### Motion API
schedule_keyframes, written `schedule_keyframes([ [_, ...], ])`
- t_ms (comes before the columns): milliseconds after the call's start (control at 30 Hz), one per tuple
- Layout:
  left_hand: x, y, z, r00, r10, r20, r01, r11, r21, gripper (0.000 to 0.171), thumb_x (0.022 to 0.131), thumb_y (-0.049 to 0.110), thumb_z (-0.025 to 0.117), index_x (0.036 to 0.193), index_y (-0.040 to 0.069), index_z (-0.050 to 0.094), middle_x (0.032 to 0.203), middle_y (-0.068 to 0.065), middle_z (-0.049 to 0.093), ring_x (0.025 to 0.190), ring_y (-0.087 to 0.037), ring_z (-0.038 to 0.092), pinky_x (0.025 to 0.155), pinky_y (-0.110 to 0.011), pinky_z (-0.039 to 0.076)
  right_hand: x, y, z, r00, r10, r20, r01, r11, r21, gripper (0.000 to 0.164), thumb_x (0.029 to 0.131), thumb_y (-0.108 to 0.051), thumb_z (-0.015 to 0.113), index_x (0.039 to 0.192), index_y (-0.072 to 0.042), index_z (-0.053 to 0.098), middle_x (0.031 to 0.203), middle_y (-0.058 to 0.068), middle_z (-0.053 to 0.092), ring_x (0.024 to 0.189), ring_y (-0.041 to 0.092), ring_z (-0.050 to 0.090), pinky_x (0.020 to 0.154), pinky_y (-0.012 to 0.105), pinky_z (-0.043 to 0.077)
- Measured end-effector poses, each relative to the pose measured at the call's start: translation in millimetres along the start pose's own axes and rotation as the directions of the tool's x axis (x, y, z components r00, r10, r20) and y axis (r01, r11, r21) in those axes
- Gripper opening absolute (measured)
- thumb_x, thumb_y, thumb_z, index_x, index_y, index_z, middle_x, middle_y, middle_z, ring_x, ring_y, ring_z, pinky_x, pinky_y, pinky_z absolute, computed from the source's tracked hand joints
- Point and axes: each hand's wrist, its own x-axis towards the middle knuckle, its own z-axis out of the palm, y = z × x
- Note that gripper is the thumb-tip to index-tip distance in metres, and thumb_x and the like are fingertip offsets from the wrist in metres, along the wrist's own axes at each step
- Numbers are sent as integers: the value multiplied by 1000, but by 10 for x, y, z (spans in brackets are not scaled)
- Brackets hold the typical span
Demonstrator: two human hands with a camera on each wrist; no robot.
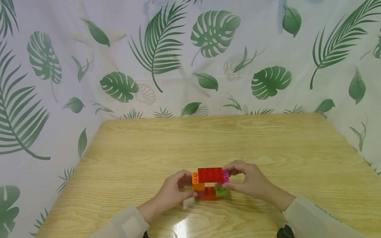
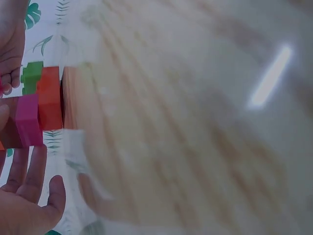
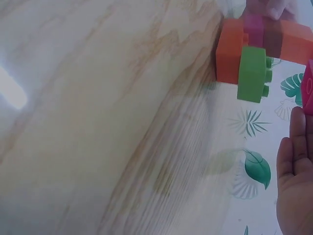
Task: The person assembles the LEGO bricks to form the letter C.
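Note:
A small structure of toy building bricks stands on the table in front of me. Its orange-red base brick (image 1: 212,197) carries a green brick (image 1: 221,192) at the right. Stacked at its left are a magenta brick (image 2: 29,120), a brown brick (image 3: 272,40) and an orange brick (image 1: 198,186). A long red brick (image 1: 210,174) spans the top, leaving an opening beneath. My left hand (image 1: 175,189) grips the left stack, thumb on the near side and fingers behind. My right hand (image 1: 253,180) pinches a pink brick (image 1: 226,176) at the red brick's right end, above the green one.
The wood-grain table (image 1: 143,145) extends around the structure on every side. A white cloth (image 1: 184,92) printed with green leaves hangs behind it and along both sides. Light reflects off the tabletop near the front.

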Motion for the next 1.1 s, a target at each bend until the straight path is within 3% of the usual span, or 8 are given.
schedule_keyframes([
  [167,10,19,-21,999,-41,3,40,999,14,34,83,8,74,115,4,61,103,-4,65,92,-19,63,81,-29,52,19,-2,-1,978,204,34,-206,976,65,38,81,-24,77,112,-5,67,102,0,67,84,11,62,77,32,54],
  [300,42,18,-27,996,-80,-45,81,997,18,40,86,14,72,121,-1,58,103,-8,66,90,-20,63,77,-26,53,49,85,88,952,306,-23,-300,945,129,38,83,-23,75,114,-2,66,99,3,69,83,13,64,73,26,54],
  [500,128,-1,0,984,-123,-126,122,992,-11,48,87,14,70,127,-6,53,108,-15,65,94,-26,64,72,-28,54,114,228,263,919,366,-144,-336,921,196,37,86,-21,72,116,-1,65,106,10,68,85,17,66,73,23,53],
  [667,219,-41,39,969,-185,-165,178,983,-52,46,87,11,70,125,-8,55,110,-19,65,95,-27,65,71,-29,55,144,309,333,887,439,-143,-411,892,190,41,89,-25,69,122,-3,63,117,14,64,93,22,65,79,28,53],
  [767,251,-41,49,964,-196,-182,193,981,-31,43,87,14,70,122,-8,58,110,-19,65,97,-28,65,72,-30,55,156,350,348,873,472,-125,-456,879,142,45,89,-32,67,125,-5,62,122,13,62,98,23,63,85,34,51],
  [900,268,-23,50,959,-200,-200,203,979,-7,41,88,16,70,120,-7,60,109,-19,66,97,-28,65,72,-31,55,165,384,361,867,488,-104,-477,872,109,48,90,-35,65,128,-6,60,123,13,61,100,24,63,88,39,50],
  [1100,288,-20,41,952,-222,-210,222,975,-26,41,86,12,71,121,-8,60,109,-19,65,95,-27,65,71,-29,55,167,401,370,873,470,-131,-464,883,77,42,92,-27,65,125,-3,62,116,12,65,95,22,64,84,39,51],
])
